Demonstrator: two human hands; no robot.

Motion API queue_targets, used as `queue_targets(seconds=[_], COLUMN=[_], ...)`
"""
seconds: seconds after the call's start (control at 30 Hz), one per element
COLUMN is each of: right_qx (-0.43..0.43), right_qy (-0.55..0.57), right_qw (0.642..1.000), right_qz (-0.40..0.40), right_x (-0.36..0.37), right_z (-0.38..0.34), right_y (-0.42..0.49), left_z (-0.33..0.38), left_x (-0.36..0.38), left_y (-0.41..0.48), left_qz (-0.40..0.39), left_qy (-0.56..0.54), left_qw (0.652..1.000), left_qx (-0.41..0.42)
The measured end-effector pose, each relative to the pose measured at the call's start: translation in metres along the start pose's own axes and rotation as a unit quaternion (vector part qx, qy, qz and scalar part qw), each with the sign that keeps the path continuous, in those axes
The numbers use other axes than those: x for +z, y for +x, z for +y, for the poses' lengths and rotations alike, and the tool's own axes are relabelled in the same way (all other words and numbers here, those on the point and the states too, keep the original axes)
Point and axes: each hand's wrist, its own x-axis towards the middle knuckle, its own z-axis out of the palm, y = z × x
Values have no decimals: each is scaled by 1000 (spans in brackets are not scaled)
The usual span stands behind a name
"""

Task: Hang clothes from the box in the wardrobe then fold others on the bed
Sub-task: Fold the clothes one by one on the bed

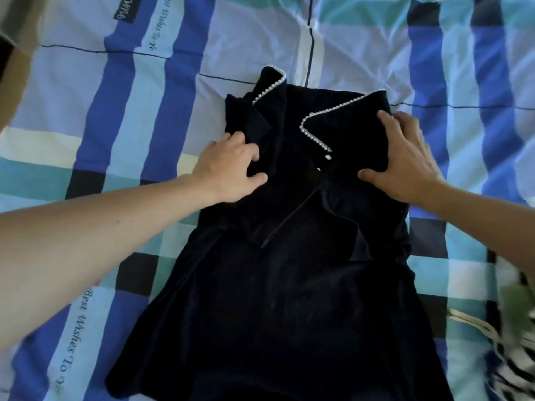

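Note:
A dark navy dress [289,299] with a pearl-trimmed collar [315,134] lies spread on the bed, collar end away from me and skirt end toward me. Its sides look folded in over the chest. My left hand [228,169] holds the folded fabric at the dress's left shoulder, fingers curled into the cloth. My right hand [405,157] lies flat on the right shoulder beside the collar, fingers spread and pressing the fabric down. A thin dark cord [289,215] runs diagonally down the front.
The bed is covered by a blue, teal and white checked sheet [144,96] with printed writing. A cardboard box [14,53] shows at the far left edge. A striped and green garment [512,342] lies at the lower right.

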Motion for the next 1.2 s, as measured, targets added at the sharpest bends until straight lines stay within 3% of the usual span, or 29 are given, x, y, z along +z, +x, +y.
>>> queue_targets(seconds=[0.07, 0.13, 0.27, 0.4, 0.5, 0.67, 0.87, 1.0, 1.07, 1.2], right_qx=[1, 15, 36, 32, 26, 22, -43, -91, -130, -151], right_qy=[-36, -45, -40, -72, -107, -61, 5, 72, 18, -146], right_qw=[999, 997, 988, 981, 990, 994, 989, 989, 991, 943], right_qz=[-15, -59, -146, -177, -91, 84, 143, 89, 5, -258], right_x=[-4, -11, -17, -21, -41, -88, -112, -80, -51, 9], right_z=[3, 2, 3, -2, -7, -14, -17, -13, -8, -4], right_y=[22, 44, 68, 70, 72, 84, 3, -114, -170, -247], left_z=[2, 3, 8, 15, 19, 19, 15, 9, 2, -7], left_x=[-14, -28, -38, -41, -61, -111, -133, -92, -50, 27], left_y=[30, 61, 105, 114, 113, 115, 34, -72, -122, -208], left_qz=[100, 117, -33, -94, -26, 199, 257, 208, 148, -171], left_qy=[-3, 14, -89, -77, -23, 11, -100, -21, 62, 124], left_qw=[995, 992, 988, 985, 995, 978, 948, 938, 932, 914], left_qx=[-26, -49, -119, -120, -98, -57, 159, 277, 325, 346])
